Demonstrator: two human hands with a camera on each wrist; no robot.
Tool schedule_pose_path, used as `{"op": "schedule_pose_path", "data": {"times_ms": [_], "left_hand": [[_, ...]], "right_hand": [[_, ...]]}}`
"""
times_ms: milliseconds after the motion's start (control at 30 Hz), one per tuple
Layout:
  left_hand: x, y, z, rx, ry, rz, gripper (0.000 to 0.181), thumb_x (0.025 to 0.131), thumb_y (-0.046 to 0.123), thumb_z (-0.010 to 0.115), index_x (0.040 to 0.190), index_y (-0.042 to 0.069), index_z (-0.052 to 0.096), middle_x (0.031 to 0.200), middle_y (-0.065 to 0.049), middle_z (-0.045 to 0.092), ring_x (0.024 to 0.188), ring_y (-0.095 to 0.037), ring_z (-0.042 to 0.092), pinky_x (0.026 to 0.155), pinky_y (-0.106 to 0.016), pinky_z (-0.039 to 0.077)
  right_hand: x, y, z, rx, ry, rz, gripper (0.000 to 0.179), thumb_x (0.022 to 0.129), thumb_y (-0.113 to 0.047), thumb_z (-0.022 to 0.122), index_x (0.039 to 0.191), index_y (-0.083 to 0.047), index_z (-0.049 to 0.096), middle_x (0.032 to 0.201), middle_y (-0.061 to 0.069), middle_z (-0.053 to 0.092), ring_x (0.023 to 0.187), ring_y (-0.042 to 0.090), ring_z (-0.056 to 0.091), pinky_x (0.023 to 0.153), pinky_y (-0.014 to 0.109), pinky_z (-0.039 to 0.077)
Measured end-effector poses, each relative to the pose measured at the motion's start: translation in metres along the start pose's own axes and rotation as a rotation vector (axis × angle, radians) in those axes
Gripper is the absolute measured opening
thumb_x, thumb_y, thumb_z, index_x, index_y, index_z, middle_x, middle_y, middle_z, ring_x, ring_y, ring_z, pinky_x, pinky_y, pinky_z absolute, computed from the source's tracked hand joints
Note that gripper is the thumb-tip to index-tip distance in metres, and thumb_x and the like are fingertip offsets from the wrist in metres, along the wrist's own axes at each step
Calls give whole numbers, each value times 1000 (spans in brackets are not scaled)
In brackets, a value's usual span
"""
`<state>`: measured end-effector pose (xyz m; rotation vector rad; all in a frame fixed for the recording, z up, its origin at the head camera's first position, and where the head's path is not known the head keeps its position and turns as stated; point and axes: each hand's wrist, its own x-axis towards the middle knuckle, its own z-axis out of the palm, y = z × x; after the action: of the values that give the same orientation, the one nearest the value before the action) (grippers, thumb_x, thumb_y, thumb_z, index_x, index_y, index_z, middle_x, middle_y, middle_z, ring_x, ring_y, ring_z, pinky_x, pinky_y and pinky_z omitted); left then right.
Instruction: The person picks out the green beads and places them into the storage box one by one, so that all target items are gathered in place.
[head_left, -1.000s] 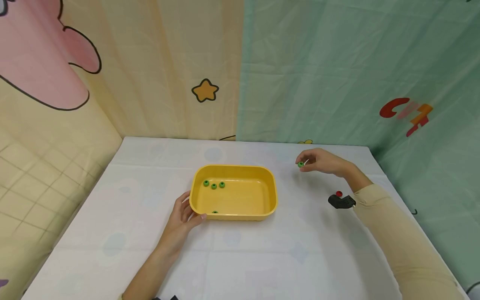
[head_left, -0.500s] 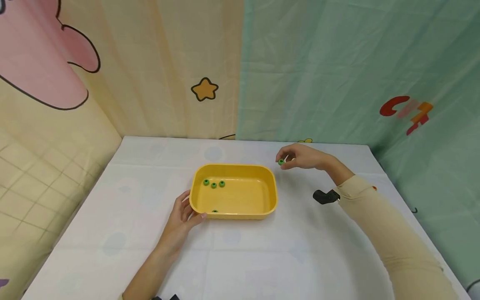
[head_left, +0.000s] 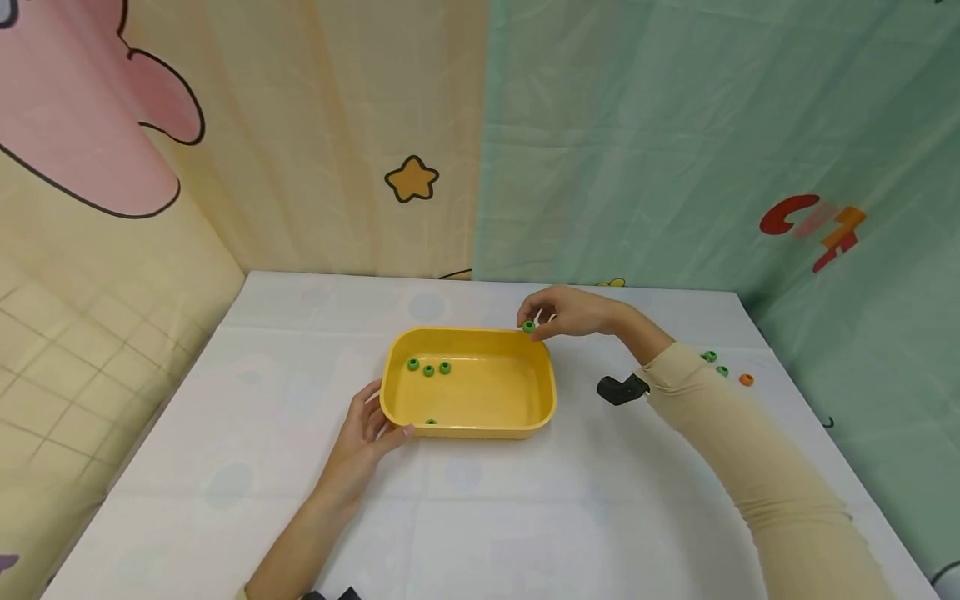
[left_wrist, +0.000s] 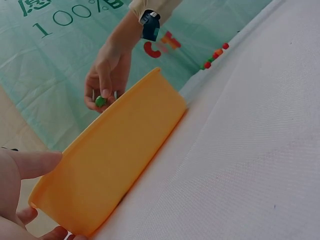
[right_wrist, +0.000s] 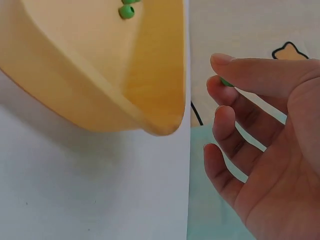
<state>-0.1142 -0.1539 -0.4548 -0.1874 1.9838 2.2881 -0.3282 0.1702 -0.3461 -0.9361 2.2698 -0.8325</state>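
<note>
My left hand (head_left: 360, 442) grips the near left corner of a shallow yellow tray (head_left: 487, 396), thumb on the rim and fingers around its side. Several green beads (head_left: 428, 371) lie inside it, mostly toward the left, one partly hidden by the front wall. Over the tray's far right corner is my right hand (head_left: 577, 310), pinching a green bead (head_left: 528, 327) between thumb and index finger. The right wrist view shows only a sliver of this bead (right_wrist: 226, 82), its other fingers loosely bent. From the left wrist, the pinched bead (left_wrist: 101, 101) appears just beyond the tray's rim.
On the table's right side lie green beads (head_left: 722, 371) and an orange bead (head_left: 746, 380), partly behind the right sleeve (head_left: 720, 417). Red beads (left_wrist: 225, 46) show there in the left wrist view. Printed curtains (head_left: 637, 150) stand behind the white-covered table (head_left: 465, 517).
My right hand has moved left with the green bead, from the table's right side to the tray's far right corner. Beads behind the sleeve have come into view. The left hand and tray stay put.
</note>
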Motion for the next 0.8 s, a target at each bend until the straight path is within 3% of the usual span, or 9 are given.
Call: {"op": "schedule_pose_path", "data": {"times_ms": [600, 800], "left_hand": [[-1, 1, -1, 6, -4, 14, 87, 93, 2, 74, 160, 16, 21, 159, -9, 31, 145, -26, 36, 103, -14, 43], [-1, 1, -1, -3, -7, 18, 87, 93, 0, 72, 161, 14, 20, 160, -12, 29, 146, -28, 35, 102, -14, 43]], "right_hand": [[54, -37, 26, 22, -62, -169, 23, 97, -3, 70, 119, 3, 69, 118, 18, 67, 103, 27, 59, 94, 35, 52], [71, -48, 35, -1, -39, -221, 23, 98, -7, 72, 119, 1, 70, 116, 12, 69, 103, 26, 61, 95, 33, 52]]}}
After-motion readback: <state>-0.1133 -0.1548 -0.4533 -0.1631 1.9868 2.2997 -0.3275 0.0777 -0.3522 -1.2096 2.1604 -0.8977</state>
